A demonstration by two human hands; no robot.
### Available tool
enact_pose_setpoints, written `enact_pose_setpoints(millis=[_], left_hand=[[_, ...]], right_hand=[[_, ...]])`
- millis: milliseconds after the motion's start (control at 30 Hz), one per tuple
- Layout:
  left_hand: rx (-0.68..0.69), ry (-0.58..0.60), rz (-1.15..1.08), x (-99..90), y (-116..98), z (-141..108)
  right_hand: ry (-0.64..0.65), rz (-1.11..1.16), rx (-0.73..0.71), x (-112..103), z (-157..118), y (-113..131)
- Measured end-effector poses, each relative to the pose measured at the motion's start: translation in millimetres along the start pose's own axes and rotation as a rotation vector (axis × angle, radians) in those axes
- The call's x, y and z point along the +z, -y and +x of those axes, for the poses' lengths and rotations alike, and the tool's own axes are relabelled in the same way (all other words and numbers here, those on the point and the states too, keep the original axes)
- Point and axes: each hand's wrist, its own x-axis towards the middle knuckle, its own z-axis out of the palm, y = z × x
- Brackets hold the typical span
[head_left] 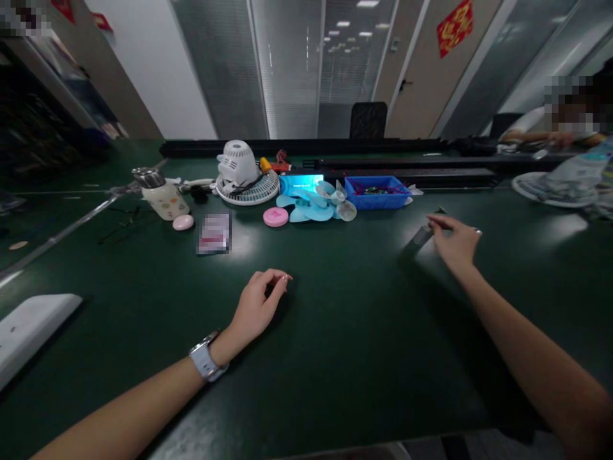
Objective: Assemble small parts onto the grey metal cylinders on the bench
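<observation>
My right hand [454,241] pinches a small grey cylinder [422,235] at its upper end, at the right of the green table. The cylinder slants down to the left; its exact kind I cannot make out. Nearer the middle, my left hand [258,303] rests with curled fingers, thumb and fingertips drawn together and nothing visible in them. Ahead of the hands lie light blue fan blades [313,207], a pink round disc [276,217] and a blue tray [376,193] with small parts.
A white fan [238,166], a lit phone screen [301,184] and a bottle [163,197] stand at the back. A pink oval thing [182,222] and a card [214,234] lie left. A white power strip [33,329] is near left. Another person sits far right.
</observation>
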Motion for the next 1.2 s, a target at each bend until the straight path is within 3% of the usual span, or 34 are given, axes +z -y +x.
enact_pose_setpoints(millis=[433,533,700,767,833,900,1067,1200], left_hand=[[-0.046,0.023,-0.010,-2.9,-2,-3],[-0.037,0.030,-0.003,-3.2,-2,-4],[-0.033,0.052,0.000,-4.0,-2,-4],[-0.043,0.054,-0.001,-4.1,-3,-4],[-0.050,0.047,-0.007,-3.8,-3,-4],[-0.044,0.032,-0.019,-3.0,-5,-2],[0.035,0.032,-0.081,0.0,-14,11],[0.148,0.081,-0.129,3.9,-21,23]], right_hand=[[-0.038,0.040,-0.035,-3,-12,0],[-0.002,0.074,0.075,3,-18,-2],[0.131,0.282,0.413,17,-21,-22],[0.096,0.302,0.429,18,-22,-22],[0.063,0.314,0.359,14,-26,-7],[0.107,0.328,0.254,8,-34,25],[0.561,0.504,-0.009,2,-67,133],[0.794,0.633,-0.131,16,-91,188]])
